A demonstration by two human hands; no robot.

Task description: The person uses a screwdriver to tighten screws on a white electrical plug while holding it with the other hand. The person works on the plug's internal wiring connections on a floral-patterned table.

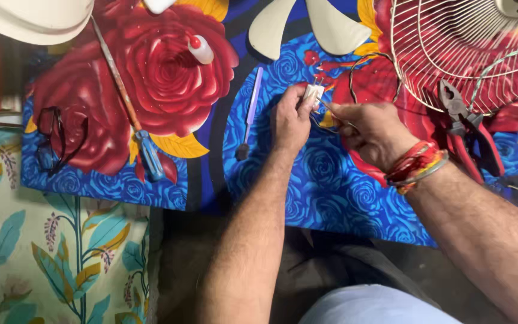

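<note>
My left hand (pixel 289 120) pinches a small white block-shaped electrical part (pixel 314 93) with thin wire leads, held just above a blue and red rose-patterned cloth (pixel 331 192). My right hand (pixel 372 133) is closed on thin wires (pixel 331 114) that run to that part. Red and orange threads and a bangle circle my right wrist (pixel 418 165). A dark wire loop (pixel 373 66) curls away from the part toward the fan guard.
A wire fan guard (pixel 469 54) lies at the top right, red-handled pliers (pixel 472 135) beside it. Cream fan blades (pixel 307 27), a purple toothbrush (pixel 250 114), a blue-handled screwdriver (pixel 133 114), a small red-capped bottle (pixel 200 49) and glasses (pixel 52 138) lie on the cloth.
</note>
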